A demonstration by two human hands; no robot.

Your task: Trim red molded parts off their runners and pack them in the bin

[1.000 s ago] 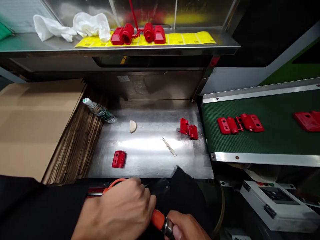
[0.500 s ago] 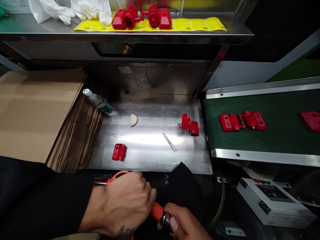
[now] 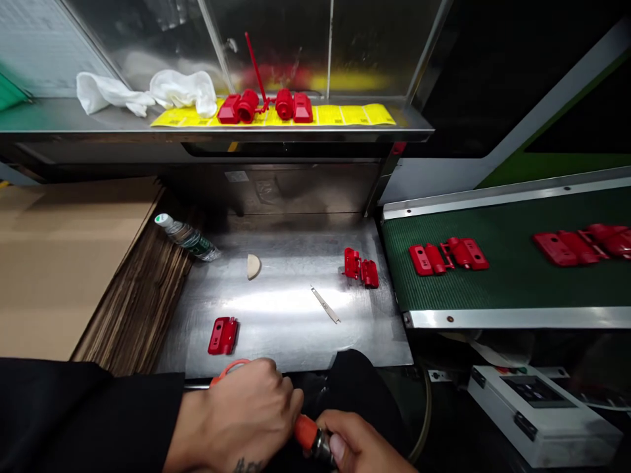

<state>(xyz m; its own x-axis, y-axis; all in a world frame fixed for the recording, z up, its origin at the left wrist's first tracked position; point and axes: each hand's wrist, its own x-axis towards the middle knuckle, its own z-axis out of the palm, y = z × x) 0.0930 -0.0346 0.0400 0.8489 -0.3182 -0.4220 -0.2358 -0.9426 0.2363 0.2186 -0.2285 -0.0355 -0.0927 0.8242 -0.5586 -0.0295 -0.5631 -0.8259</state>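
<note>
My left hand (image 3: 241, 414) is closed around the handle of an orange tool that looks like an air gun (image 3: 306, 431). An orange loop and a short length of metal stick out beyond the back of that hand. At the handle's lower end, my right hand (image 3: 362, 443) grips the metal coupling (image 3: 323, 448), its thumb pressed on it. Both hands are low in view, over my lap. Just beyond them, on the steel table (image 3: 276, 341), lies a small red plastic part (image 3: 223, 336). A second red part (image 3: 361, 268) lies near the table's right side.
A flat metal strip (image 3: 325, 304) and a beige half-disc (image 3: 253, 267) lie on the table. A water bottle (image 3: 187, 238) leans beside stacked cardboard (image 3: 73, 263). The green conveyor (image 3: 507, 289) carries red parts. White gloves (image 3: 182, 90) rest on the shelf; a control box (image 3: 542, 407) stands lower right.
The view has tilted up, so the table and shelf appear lower and more of the shelf's back shows. More red parts show on the conveyor. Both hands keep their grip on the orange tool.
</note>
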